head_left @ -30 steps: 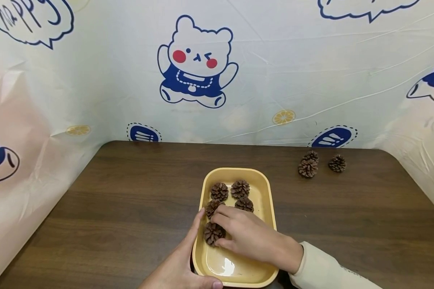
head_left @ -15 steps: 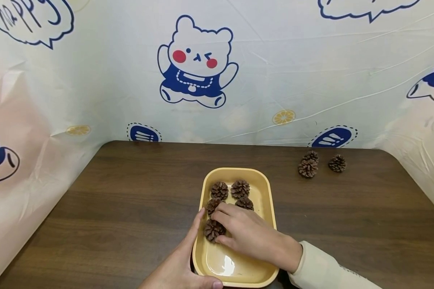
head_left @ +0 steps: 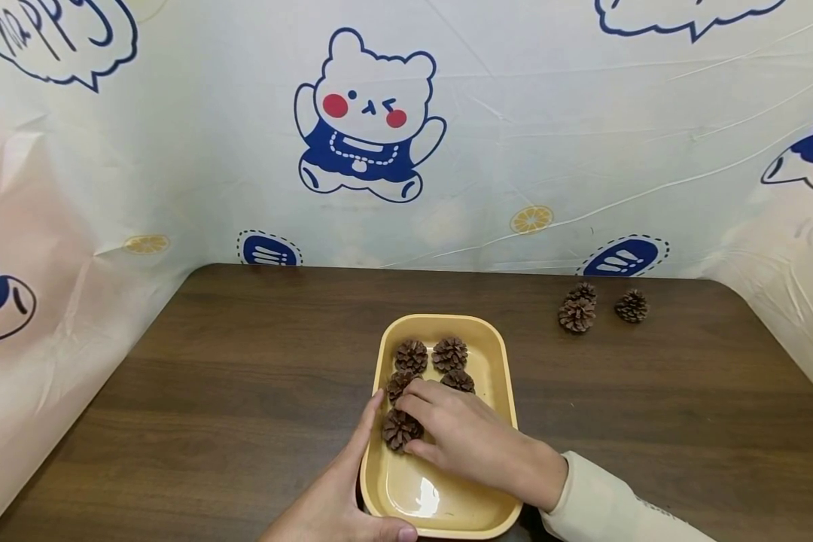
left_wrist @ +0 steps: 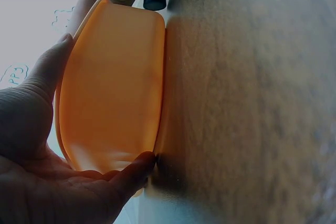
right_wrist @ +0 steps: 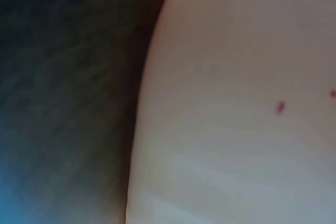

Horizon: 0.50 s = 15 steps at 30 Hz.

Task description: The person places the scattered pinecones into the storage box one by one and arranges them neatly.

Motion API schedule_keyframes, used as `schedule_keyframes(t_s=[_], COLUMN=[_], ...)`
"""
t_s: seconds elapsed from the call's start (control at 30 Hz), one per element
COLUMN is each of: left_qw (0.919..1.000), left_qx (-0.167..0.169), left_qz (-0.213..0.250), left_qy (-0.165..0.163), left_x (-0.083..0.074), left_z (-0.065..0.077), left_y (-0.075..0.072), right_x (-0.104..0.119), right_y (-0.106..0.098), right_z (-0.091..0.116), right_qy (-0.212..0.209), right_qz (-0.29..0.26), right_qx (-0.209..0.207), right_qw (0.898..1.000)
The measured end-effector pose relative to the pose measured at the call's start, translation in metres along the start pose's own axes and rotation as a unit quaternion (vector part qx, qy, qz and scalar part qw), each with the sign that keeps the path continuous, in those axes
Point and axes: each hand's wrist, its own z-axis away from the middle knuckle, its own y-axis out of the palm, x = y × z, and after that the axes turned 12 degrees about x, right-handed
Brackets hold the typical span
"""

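My right grip (head_left: 464, 440) pinches a pine cone (head_left: 400, 432) in the yellow tray (head_left: 470, 500).
My left grip (head_left: 352, 485) holds that tray's near left corner, thumb at the near end, a finger stretched along the side wall. Just beyond my right fingers lies a second cone (head_left: 400, 385); past it, a third cone (head_left: 411, 356) and a fourth cone (head_left: 450, 354) sit side by side. A fifth cone (head_left: 458, 379) shows behind my right knuckles. Well off, ahead and right of both grips, three loose cones (head_left: 577, 315) rest on the desk (head_left: 244, 406).
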Motion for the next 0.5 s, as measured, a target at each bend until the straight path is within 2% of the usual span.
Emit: schedule_keyframes(t_s=[0.5], left_qw=[1.0], left_qx=[0.001], left_qz=[-0.005], left_qy=[0.002], left_x=[0.0], left_z=[-0.0003], left_y=[-0.0003], right_x=[-0.0009], right_y=[-0.0011], right_z=[0.0012], right_qy=[-0.003], right_qz=[-0.01], right_qx=[-0.001], right_qw=[1.0])
